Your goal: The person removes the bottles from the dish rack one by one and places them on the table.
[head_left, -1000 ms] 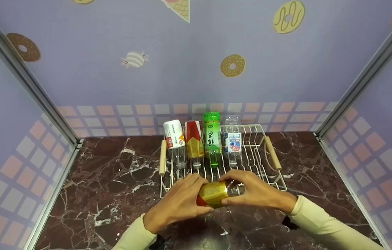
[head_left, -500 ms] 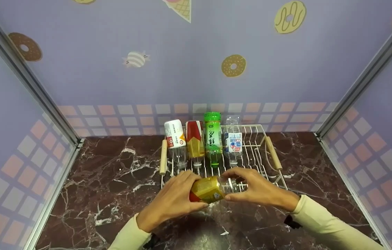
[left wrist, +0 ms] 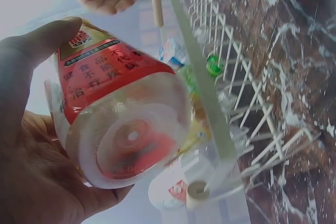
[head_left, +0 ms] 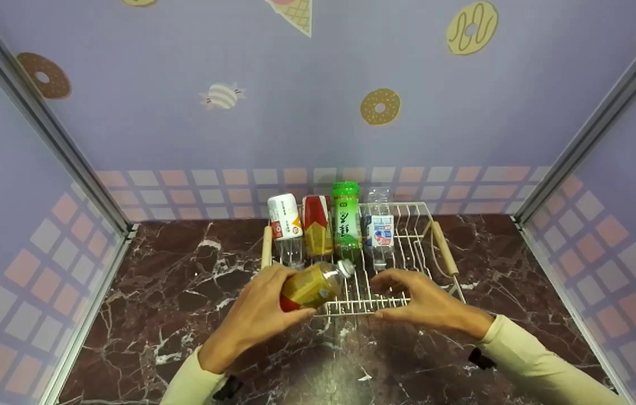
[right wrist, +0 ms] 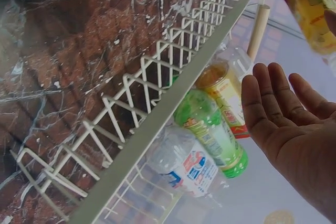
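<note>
My left hand (head_left: pixel 259 309) grips a clear plastic bottle (head_left: pixel 312 286) with a red and yellow label. Its neck tilts up to the right, above the front of a white wire rack (right wrist: pixel 173 98). The left wrist view shows the bottle's base (left wrist: pixel 134 137), with the thumb and fingers round its sides. To the right of that bottle, my right hand (head_left: pixel 428 301) is apart from it, fingers spread and holding nothing. Inside the rack lie a white-labelled bottle (head_left: pixel 284 218), another red and yellow bottle (head_left: pixel 317 225), a green bottle (head_left: pixel 346 216) and a clear bottle with a blue-white label (head_left: pixel 380 230).
Wooden handles (head_left: pixel 444 247) flank the rack on both sides. Dark marbled countertop (head_left: pixel 171 304) extends around it. A purple patterned wall (head_left: pixel 295 135) stands behind, with side walls left and right.
The right hand has let go of the bottle's neck end. My left hand has drawn the bottle leftward and turned its neck upward, toward the rack. The bottles in the rack stay put.
</note>
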`<move>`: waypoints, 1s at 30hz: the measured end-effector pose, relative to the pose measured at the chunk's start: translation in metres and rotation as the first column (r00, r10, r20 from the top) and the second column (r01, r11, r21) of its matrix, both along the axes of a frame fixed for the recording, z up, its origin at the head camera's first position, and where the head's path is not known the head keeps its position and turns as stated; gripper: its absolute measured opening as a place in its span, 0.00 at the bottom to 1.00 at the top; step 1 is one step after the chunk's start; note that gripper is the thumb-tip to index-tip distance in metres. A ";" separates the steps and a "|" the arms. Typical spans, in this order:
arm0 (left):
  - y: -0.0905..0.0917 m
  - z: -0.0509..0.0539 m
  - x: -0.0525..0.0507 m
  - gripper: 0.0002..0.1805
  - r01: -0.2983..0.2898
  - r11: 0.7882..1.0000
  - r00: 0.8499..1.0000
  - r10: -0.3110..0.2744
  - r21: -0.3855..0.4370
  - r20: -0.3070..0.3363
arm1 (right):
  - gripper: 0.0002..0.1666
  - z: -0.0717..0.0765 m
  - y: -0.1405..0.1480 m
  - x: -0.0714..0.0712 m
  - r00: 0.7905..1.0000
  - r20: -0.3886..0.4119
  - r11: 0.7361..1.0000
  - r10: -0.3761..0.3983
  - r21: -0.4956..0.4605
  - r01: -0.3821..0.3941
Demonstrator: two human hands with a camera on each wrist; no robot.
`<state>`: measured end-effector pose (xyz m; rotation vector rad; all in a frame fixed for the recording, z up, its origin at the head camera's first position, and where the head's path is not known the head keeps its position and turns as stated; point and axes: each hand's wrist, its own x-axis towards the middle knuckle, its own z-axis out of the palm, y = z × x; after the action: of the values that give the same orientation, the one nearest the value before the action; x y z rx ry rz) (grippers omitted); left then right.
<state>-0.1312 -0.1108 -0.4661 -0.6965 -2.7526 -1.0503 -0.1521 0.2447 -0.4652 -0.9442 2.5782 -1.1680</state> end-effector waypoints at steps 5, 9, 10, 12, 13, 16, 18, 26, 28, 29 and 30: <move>-0.017 0.002 -0.004 0.37 -0.095 0.994 0.995 0.095 0.058 0.003 | 0.36 -0.003 0.005 -0.002 1.000 -0.013 1.000 0.002 -0.007 -0.002; -0.029 0.002 -0.009 0.37 -0.154 0.983 0.987 0.157 0.098 -0.026 | 0.37 -0.003 0.009 -0.004 1.000 -0.014 1.000 -0.019 -0.006 0.019; -0.032 0.002 -0.010 0.37 -0.167 0.980 0.985 0.172 0.109 -0.030 | 0.37 -0.003 0.009 -0.005 1.000 -0.013 1.000 -0.027 -0.006 0.027; -0.037 0.000 -0.013 0.37 -0.193 0.972 0.979 0.200 0.135 -0.039 | 0.37 -0.003 0.010 -0.006 0.999 -0.004 0.999 -0.038 -0.004 0.038; -0.039 -0.002 -0.014 0.37 -0.203 0.968 0.976 0.211 0.150 -0.043 | 0.37 -0.002 0.010 -0.007 0.999 0.006 0.999 -0.041 -0.004 0.041; -0.046 -0.007 -0.019 0.36 -0.237 0.953 0.968 0.247 0.187 -0.036 | 0.37 -0.003 0.011 -0.008 0.998 0.028 0.999 -0.049 -0.003 0.049; -0.049 -0.012 -0.024 0.36 -0.260 0.941 0.962 0.271 0.215 -0.026 | 0.37 -0.004 0.012 -0.009 0.998 0.039 0.998 -0.055 -0.003 0.056; -0.059 -0.036 -0.039 0.38 -0.382 0.876 0.920 0.390 0.295 0.036 | 0.34 -0.009 0.013 -0.012 0.997 0.042 0.998 -0.062 -0.013 0.063; -0.061 -0.043 -0.042 0.39 -0.414 0.854 0.906 0.421 0.315 0.051 | 0.35 -0.010 0.014 -0.012 0.997 0.047 0.998 -0.064 -0.016 0.065; -0.062 -0.046 -0.044 0.39 -0.429 0.842 0.899 0.435 0.327 0.059 | 0.36 -0.010 0.014 -0.012 0.997 0.050 0.998 -0.066 -0.016 0.067; -0.062 -0.049 -0.045 0.39 -0.441 0.830 0.892 0.447 0.342 0.066 | 0.36 -0.011 0.014 -0.012 0.996 0.054 0.997 -0.068 -0.017 0.069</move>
<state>-0.1762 -0.1732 -0.5148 -0.0046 -2.4257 -1.3438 -0.1640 0.2583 -0.4760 -0.8219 2.5809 -1.2193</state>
